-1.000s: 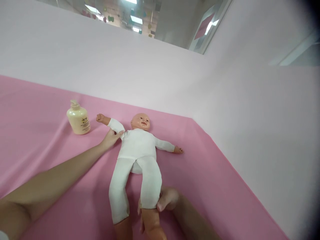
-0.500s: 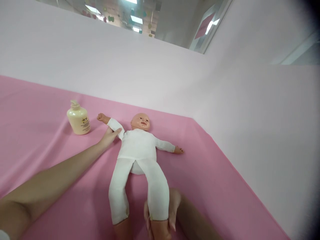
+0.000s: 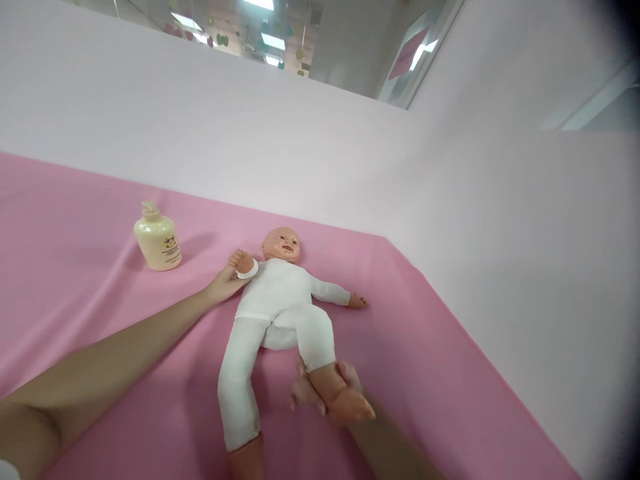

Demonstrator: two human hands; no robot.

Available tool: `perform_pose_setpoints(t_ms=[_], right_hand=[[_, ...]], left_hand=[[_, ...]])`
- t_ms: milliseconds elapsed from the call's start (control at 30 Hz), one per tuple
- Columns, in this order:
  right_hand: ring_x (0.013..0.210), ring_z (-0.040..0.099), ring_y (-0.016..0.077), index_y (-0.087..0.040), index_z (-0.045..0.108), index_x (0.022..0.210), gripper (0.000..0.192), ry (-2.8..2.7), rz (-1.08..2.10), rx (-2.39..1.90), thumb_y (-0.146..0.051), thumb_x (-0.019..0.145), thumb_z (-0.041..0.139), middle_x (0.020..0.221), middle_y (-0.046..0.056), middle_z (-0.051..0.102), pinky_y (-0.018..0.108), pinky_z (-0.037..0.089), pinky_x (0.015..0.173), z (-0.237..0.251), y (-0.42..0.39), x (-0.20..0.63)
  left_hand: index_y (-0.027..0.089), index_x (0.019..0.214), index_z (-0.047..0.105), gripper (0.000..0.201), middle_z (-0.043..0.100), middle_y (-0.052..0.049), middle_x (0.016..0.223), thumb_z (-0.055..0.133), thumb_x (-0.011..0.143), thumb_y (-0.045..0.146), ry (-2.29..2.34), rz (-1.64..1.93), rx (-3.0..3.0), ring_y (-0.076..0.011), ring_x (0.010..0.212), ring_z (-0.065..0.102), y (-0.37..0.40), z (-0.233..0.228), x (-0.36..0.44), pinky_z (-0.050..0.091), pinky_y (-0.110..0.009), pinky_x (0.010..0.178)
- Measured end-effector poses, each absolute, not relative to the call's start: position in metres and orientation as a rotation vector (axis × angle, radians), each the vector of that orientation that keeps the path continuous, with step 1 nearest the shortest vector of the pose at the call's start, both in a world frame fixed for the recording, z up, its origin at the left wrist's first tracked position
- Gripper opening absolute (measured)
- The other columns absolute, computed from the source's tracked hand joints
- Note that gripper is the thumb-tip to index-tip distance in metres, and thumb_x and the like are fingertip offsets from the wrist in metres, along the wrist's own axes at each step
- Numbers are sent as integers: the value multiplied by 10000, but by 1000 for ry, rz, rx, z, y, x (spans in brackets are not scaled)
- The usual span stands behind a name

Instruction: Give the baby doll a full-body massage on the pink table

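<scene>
Since before, doll leg bent up by right hand gripping its ankle; left hand clasps folded arm; bottle untouched near pink surface's far edge

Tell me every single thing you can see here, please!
Plastic baby doll in a white soft suit: one, peach and white, lying face up in the middle of the sheet, one knee bent.
Cream plastic pump bottle: one, pale yellow, standing on the sheet left of the doll.
Pink cloth sheet: one, pink, spread under everything.
Pale wall panels: two, whitish pink, behind and to the right of the sheet.
Left hand: one, bare, holding the doll's bent arm by the shoulder.
Right hand: one, bare, holding the doll's bare lower leg.
</scene>
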State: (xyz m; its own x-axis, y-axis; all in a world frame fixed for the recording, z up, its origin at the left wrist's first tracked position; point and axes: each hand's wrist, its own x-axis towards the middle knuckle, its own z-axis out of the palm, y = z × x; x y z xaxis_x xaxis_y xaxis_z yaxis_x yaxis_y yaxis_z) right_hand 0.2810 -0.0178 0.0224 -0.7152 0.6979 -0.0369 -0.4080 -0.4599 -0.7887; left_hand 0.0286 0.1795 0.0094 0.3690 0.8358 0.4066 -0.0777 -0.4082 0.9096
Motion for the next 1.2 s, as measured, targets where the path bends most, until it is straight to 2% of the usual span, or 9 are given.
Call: perform_pose_setpoints(t_ms=[67,200,300,467,667,800,967,1067,1200], right_hand=[[596,528,102,-148,655,986,543,-854,2142,-501,-627,729,676,599,-27,556,301,491,782,27,-18,276],[629,519,92,-158,627,836,314,-561,2035,-705,-459,771,686,652,-16,552,268,480,735,34,-17,267],[628,522,100,-159,604,762,332,-538,2006,-772,-474,751,706,649,-5,558,271,484,712,33,-17,264],[662,560,110,-155,620,841,342,-525,1999,-853,-468,750,723,698,7,601,273,489,711,32,-18,265],[682,609,131,-128,617,1009,501,-782,2117,-691,-533,735,722,754,35,650,283,496,701,33,-19,269],[677,657,169,-122,580,1113,668,-959,2322,-483,-509,624,817,784,78,695,260,479,620,30,-22,269],[844,690,230,-128,580,1146,762,-1270,2545,-407,-428,524,903,824,98,707,334,511,775,33,-18,270],[972,668,231,-155,598,1142,660,-1335,2361,-608,-495,628,834,872,88,696,347,515,822,44,-7,276],[929,657,229,-227,638,1129,504,-1292,2257,-675,-569,762,694,847,55,676,377,540,774,65,22,282]], left_hand=[[230,1291,606,534,589,-109,1372,698,815,455,612,1142,1859,-299,1287,528,178,11,26,379,-456,1122],[266,1264,643,473,606,-107,1351,718,803,347,549,1085,2122,-299,1298,518,174,19,23,341,-475,1138],[288,1264,646,453,584,-100,1379,693,813,302,567,1055,2173,-306,1319,499,171,26,23,337,-488,1138],[282,1255,649,450,589,-98,1373,687,807,291,595,1037,2168,-313,1325,490,169,27,24,320,-504,1146],[228,1249,621,497,613,-122,1319,715,790,396,662,1126,1822,-313,1258,541,177,12,26,367,-479,1116],[177,1174,607,558,653,-126,1207,753,724,473,804,1233,1546,-317,1222,549,186,2,27,358,-499,1101],[199,1054,580,481,653,-81,1060,759,713,488,899,1433,1304,-271,1065,604,196,1,24,449,-427,973],[218,1034,559,417,639,-73,1033,720,762,491,968,1522,1178,-262,1042,603,199,3,19,481,-385,898],[236,1096,518,457,624,-87,1109,683,787,530,1018,1547,972,-274,1094,596,205,2,14,499,-393,886]])
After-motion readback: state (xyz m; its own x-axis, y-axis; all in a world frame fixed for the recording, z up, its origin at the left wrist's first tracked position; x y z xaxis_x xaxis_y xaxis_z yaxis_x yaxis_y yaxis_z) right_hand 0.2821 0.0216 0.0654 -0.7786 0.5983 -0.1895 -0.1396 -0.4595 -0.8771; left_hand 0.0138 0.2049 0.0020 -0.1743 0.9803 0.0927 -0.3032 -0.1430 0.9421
